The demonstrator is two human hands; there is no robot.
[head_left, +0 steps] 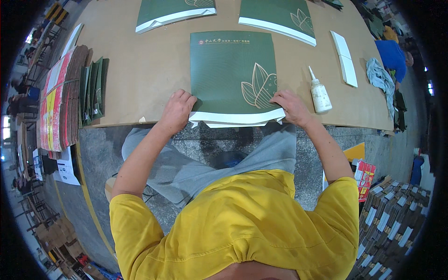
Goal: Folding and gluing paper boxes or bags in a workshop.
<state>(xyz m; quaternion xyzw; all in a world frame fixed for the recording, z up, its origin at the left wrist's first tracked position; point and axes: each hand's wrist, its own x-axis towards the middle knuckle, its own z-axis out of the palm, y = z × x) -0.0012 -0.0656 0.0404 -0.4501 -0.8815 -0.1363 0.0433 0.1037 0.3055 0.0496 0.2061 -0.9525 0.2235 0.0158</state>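
A flat green paper bag [228, 70] with a gold leaf drawing lies in front of me, its white folded end overhanging the table's near edge. My left hand [179, 111] grips its lower left corner with bent fingers. At the opposite corner my right hand [290, 107] pinches the edge, thumb and fingertips together. The undersides of both grips are hidden. Right of the bag, a white glue bottle [320, 97] with a pointed nozzle stands on the table, close to my right hand.
Two more green bags [175, 10] [280, 16] lie at the far side of the brown table [140, 60]. White card strips [344, 58] lie at right. Folded green bags [93, 91] and a strapped bundle [59, 100] sit at left. A light blue cloth [380, 77] hangs near a person in blue [391, 53].
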